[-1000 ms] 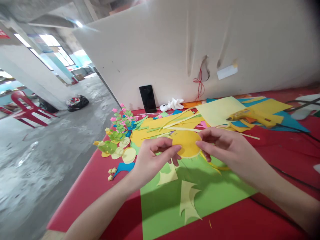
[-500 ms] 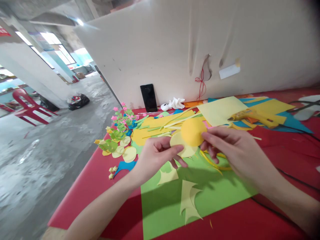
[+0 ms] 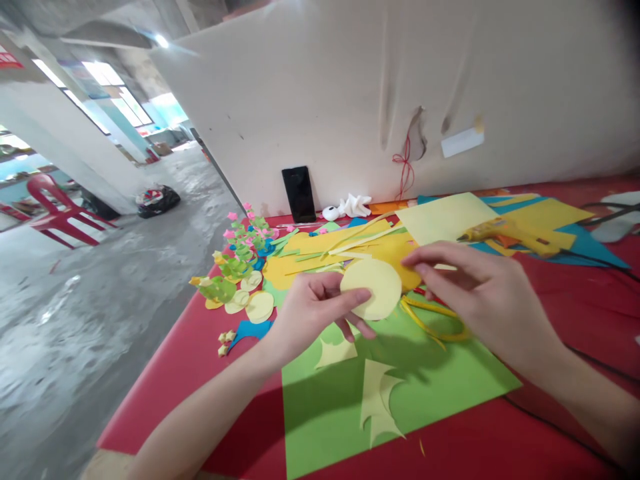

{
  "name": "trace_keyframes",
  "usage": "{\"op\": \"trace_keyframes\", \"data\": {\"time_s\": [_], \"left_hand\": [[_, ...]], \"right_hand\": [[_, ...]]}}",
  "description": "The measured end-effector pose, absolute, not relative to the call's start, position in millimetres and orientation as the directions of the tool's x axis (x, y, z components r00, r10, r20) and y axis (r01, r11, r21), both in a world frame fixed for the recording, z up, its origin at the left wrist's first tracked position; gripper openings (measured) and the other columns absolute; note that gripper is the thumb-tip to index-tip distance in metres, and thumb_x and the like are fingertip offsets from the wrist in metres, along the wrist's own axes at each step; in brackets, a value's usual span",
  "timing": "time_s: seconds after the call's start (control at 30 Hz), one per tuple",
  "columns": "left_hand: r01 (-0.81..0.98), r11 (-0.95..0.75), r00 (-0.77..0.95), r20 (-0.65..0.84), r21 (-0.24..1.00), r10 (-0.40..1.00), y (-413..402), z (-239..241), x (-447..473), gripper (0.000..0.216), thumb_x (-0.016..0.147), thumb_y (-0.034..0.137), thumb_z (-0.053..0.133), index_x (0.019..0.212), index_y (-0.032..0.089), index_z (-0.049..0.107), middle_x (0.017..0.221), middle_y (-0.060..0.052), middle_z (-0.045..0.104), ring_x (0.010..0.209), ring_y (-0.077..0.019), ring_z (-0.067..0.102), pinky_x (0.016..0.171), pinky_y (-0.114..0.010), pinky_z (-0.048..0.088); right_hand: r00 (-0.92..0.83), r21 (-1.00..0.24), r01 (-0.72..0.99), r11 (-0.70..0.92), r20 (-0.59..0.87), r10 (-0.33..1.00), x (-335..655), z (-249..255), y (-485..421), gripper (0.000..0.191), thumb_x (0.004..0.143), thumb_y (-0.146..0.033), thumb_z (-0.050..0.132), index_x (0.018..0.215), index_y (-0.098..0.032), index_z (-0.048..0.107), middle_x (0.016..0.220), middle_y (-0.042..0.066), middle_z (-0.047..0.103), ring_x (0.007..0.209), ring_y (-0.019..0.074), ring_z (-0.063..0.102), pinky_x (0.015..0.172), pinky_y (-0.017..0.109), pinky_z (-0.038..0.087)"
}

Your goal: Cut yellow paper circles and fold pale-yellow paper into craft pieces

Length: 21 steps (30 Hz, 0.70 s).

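Observation:
My left hand (image 3: pixel 320 303) is closed on a pale yellow paper circle (image 3: pixel 373 290), thumb in front and fingers behind. Behind that circle, a deeper yellow paper circle (image 3: pixel 400 267) shows in part, its right edge pinched between the thumb and fingers of my right hand (image 3: pixel 475 283). Both hands are held above a green paper sheet (image 3: pixel 400 407). Pale yellow paper offcuts (image 3: pixel 375 400) with curved edges lie on it. Scissors with yellow handles (image 3: pixel 425 323) rest near my right hand, their blades mostly hidden.
A yellow glue gun (image 3: pixel 515 237) lies on coloured paper at the right, its black cord crossing the red tabletop (image 3: pixel 240 427). Paper flower stems (image 3: pixel 245 243) and cut circles (image 3: pixel 260 307) stand and lie at the left. A black phone (image 3: pixel 299 195) leans on the board behind.
The deeper yellow circle has gone from in front of the pale circle to behind it. My right hand has shifted slightly with it; my left hand stays in place.

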<state>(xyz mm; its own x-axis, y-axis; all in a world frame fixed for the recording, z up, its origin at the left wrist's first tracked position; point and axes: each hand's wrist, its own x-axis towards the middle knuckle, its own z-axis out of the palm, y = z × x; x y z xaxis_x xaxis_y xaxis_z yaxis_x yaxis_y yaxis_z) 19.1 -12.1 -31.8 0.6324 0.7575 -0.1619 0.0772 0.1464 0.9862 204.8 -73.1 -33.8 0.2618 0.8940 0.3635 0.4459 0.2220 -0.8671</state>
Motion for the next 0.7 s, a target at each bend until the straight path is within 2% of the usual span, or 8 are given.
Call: {"op": "trace_keyframes", "data": {"time_s": [0.13, 0.3, 0.47, 0.6, 0.7], "left_hand": [[0.136, 0.147, 0.648, -0.200, 0.980, 0.735, -13.2, -29.7, 19.5, 0.022, 0.073, 0.033, 0.067, 0.068, 0.012, 0.061, 0.055, 0.001, 0.064, 0.044, -0.0108, 0.064, 0.038, -0.014, 0.046], [0.174, 0.137, 0.682, -0.219, 0.975, 0.698, -14.2, -31.5, 19.8, 0.024, 0.074, 0.035, 0.066, 0.068, 0.013, 0.060, 0.058, 0.001, 0.065, 0.045, -0.0103, 0.064, 0.039, -0.014, 0.047], [0.038, 0.042, 0.713, -0.057, 0.998, 0.699, -15.0, -34.0, 20.8, 0.019, 0.083, 0.029, 0.055, 0.095, 0.014, 0.059, 0.080, -0.005, 0.069, 0.070, -0.0167, 0.070, 0.056, -0.020, 0.053], [-0.032, -0.033, 0.666, 0.046, 0.999, 0.745, -18.3, -34.2, 20.6, 0.035, 0.085, 0.022, 0.052, 0.118, 0.021, 0.042, 0.078, -0.001, 0.067, 0.072, -0.0169, 0.070, 0.060, -0.021, 0.054], [-0.038, -0.078, 0.629, 0.085, 0.996, 0.773, -19.9, -34.0, 20.8, 0.039, 0.086, 0.021, 0.051, 0.120, 0.027, 0.034, 0.073, 0.002, 0.065, 0.070, -0.0166, 0.070, 0.059, -0.021, 0.054]], "right_hand": [[0.059, -0.867, 0.437, 0.240, 0.294, 0.954, 199.3, -31.5, -76.9, 0.016, 0.082, -0.030, 0.053, 0.075, -0.025, 0.066, 0.074, -0.002, 0.067, 0.067, 0.0142, 0.060, 0.053, 0.021, 0.047], [0.083, -0.918, 0.374, 0.130, 0.173, 0.981, 196.5, -29.8, -78.0, 0.012, 0.075, -0.032, 0.064, 0.068, -0.022, 0.064, 0.063, -0.003, 0.061, 0.056, 0.0122, 0.054, 0.048, 0.021, 0.043], [0.240, -0.932, 0.361, 0.042, 0.136, 0.961, 204.9, -29.9, -73.5, 0.017, 0.075, -0.039, 0.064, 0.067, -0.024, 0.064, 0.062, -0.002, 0.059, 0.050, 0.0132, 0.047, 0.043, 0.025, 0.037], [0.217, -0.959, 0.277, 0.062, 0.125, 0.968, 210.4, -29.6, -71.0, 0.024, 0.077, -0.039, 0.063, 0.058, -0.023, 0.061, 0.053, -0.004, 0.053, 0.049, 0.0113, 0.046, 0.047, 0.022, 0.039], [0.200, -0.973, 0.218, 0.072, 0.116, 0.973, 210.3, -30.3, -70.7, 0.027, 0.078, -0.041, 0.061, 0.058, -0.023, 0.060, 0.053, -0.005, 0.052, 0.050, 0.0102, 0.046, 0.045, 0.020, 0.040]]}}
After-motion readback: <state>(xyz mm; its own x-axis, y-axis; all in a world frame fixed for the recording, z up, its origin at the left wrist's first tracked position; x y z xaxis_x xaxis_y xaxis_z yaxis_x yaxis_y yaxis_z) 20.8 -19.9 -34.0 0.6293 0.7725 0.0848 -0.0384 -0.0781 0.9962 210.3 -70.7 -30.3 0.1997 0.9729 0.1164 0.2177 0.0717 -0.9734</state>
